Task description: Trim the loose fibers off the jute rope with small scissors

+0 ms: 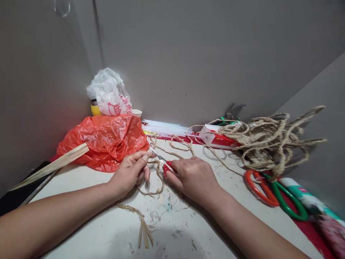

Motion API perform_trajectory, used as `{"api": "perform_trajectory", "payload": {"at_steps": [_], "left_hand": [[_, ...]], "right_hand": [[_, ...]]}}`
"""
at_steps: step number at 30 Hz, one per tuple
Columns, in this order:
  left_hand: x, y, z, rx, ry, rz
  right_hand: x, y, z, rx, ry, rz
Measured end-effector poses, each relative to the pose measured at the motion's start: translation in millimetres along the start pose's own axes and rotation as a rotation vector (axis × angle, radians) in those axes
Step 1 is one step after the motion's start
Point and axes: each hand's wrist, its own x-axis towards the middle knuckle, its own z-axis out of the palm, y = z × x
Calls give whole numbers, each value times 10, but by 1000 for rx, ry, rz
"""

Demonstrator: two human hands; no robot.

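My right hand [195, 176] grips a pair of small scissors [165, 163] by their red handles. Their blades point up and left, close to the fingertips of my left hand [132, 169]. Between thumb and index finger, that left hand pinches a thin braided straw cord [159, 176]; the pinched bit is mostly hidden. The cord loops over the white tabletop [91, 223] between my hands. Below my left wrist lies its frayed end [145, 233], split into flat strands. Whether the blades touch the cord I cannot tell.
A red plastic bag [105, 140] lies at left beside a pale flat strip [59, 163]. Behind are a white bag [110, 90] and translucent sticks [167, 127]. Coiled cord [269, 140] and large scissors with orange and green handles [288, 201] lie right. Fibre scraps dot the table.
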Motion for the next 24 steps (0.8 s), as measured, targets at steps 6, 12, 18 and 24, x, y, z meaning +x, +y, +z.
{"api": "perform_trajectory", "payload": {"at_steps": [6,12,18,24], "left_hand": [[11,9,-3,-35,-18,-2],[11,34,-15,-58,-29,2],[-10,55,5,-40,-32,-6],[0,17,-3,-21,-34,13]], "right_hand": [[-13,54,35,54,69,58],[0,50,12,103,-53,4],[19,-8,-21,52,-145,7],[3,-20,0,43,-127,1]]}}
